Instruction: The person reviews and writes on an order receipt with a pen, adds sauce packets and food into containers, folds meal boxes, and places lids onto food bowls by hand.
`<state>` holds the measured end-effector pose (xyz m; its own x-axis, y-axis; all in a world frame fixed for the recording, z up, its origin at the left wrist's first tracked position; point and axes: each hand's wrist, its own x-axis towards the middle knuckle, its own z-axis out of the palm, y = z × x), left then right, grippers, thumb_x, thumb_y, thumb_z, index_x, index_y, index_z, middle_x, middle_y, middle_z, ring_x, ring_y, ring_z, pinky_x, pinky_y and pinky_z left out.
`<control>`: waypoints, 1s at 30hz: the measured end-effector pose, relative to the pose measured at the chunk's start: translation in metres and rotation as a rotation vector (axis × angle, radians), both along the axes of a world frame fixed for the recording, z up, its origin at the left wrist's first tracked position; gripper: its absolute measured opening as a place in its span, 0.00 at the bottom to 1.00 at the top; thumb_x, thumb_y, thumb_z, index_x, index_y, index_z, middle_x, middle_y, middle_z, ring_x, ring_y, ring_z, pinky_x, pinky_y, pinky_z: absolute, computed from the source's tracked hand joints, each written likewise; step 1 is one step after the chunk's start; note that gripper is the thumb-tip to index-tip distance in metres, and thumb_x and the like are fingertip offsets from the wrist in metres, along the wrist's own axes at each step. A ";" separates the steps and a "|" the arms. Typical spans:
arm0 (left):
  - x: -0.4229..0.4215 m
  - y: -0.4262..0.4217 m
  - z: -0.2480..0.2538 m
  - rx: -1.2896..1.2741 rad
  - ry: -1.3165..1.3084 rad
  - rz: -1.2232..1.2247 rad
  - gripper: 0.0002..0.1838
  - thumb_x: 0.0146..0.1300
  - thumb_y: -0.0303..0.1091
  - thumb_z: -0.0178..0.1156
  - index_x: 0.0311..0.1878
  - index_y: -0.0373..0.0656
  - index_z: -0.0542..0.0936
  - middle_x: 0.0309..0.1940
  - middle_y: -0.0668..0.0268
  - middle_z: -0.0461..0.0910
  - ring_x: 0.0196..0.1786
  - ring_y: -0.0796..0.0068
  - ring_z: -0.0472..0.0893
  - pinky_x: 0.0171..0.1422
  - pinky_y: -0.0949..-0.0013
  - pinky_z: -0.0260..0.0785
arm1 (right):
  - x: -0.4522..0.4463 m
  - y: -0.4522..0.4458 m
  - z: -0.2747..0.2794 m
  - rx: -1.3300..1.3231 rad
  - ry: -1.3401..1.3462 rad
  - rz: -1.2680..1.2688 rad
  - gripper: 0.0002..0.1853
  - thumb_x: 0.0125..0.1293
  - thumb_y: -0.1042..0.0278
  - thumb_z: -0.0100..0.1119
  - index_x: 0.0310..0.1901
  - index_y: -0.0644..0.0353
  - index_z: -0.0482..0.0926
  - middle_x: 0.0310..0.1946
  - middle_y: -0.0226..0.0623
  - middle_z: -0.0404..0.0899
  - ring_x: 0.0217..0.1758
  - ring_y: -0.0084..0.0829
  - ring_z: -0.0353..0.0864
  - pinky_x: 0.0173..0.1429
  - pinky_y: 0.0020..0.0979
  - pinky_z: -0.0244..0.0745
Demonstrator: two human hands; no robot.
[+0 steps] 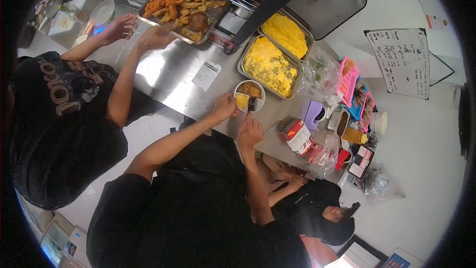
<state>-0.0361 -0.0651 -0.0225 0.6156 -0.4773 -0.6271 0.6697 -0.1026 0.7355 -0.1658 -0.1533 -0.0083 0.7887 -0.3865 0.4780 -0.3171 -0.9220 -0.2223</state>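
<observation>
A round white bowl (263, 103) stands on the steel counter, holding brown food on one side and yellow food on the other. My left hand (225, 108) is closed at the bowl's left rim, fingers pinching its edge. Closed around a dark utensil (252, 104), my right hand (250, 133) is just in front of the bowl. The utensil's head is inside the bowl and its exact kind cannot be made out. Behind the bowl is a metal tray of crumbly yellow food (270, 67), next to another tray of smooth yellow food (285, 33).
At left, a co-worker's hands (156, 37) are near a tray of fried pieces (183, 10). A printed slip (207, 75) lies on the counter. To the right are a red-and-white box (298, 136), a purple tape dispenser (313, 114) and a pink basket (348, 85). Another person (312, 208) is at lower right.
</observation>
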 end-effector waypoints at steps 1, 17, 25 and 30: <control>-0.001 0.002 0.002 -0.012 -0.001 -0.013 0.20 0.75 0.33 0.46 0.65 0.32 0.65 0.33 0.56 0.83 0.29 0.69 0.85 0.32 0.67 0.81 | -0.001 0.003 0.002 0.003 -0.013 -0.021 0.14 0.62 0.71 0.63 0.49 0.54 0.84 0.24 0.34 0.74 0.27 0.38 0.73 0.31 0.39 0.67; 0.034 0.040 -0.023 0.489 -0.829 -0.116 0.12 0.66 0.34 0.55 0.47 0.41 0.82 0.37 0.53 0.84 0.39 0.49 0.83 0.46 0.53 0.75 | 0.018 -0.008 0.003 1.053 -0.435 -0.312 0.12 0.73 0.61 0.57 0.40 0.61 0.83 0.23 0.22 0.69 0.26 0.20 0.68 0.30 0.28 0.63; 0.058 0.070 -0.013 0.671 -1.081 0.075 0.11 0.62 0.32 0.57 0.46 0.46 0.82 0.43 0.56 0.79 0.51 0.51 0.77 0.58 0.55 0.70 | 0.097 -0.091 0.035 1.573 -0.321 -0.315 0.20 0.76 0.53 0.47 0.35 0.59 0.82 0.24 0.26 0.76 0.30 0.18 0.72 0.33 0.21 0.65; 0.059 0.088 0.001 0.652 -1.047 0.137 0.12 0.60 0.30 0.57 0.46 0.40 0.82 0.43 0.52 0.79 0.49 0.51 0.77 0.57 0.55 0.68 | 0.100 -0.172 0.001 0.809 -0.196 -0.173 0.22 0.73 0.54 0.52 0.48 0.67 0.84 0.39 0.39 0.86 0.41 0.29 0.82 0.48 0.28 0.74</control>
<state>0.0231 0.0232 -0.0212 0.9831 -0.1533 0.1004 -0.1752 -0.6250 0.7607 -0.0661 -0.3258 -0.0075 0.6192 -0.7753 0.1244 -0.3258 -0.3978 -0.8577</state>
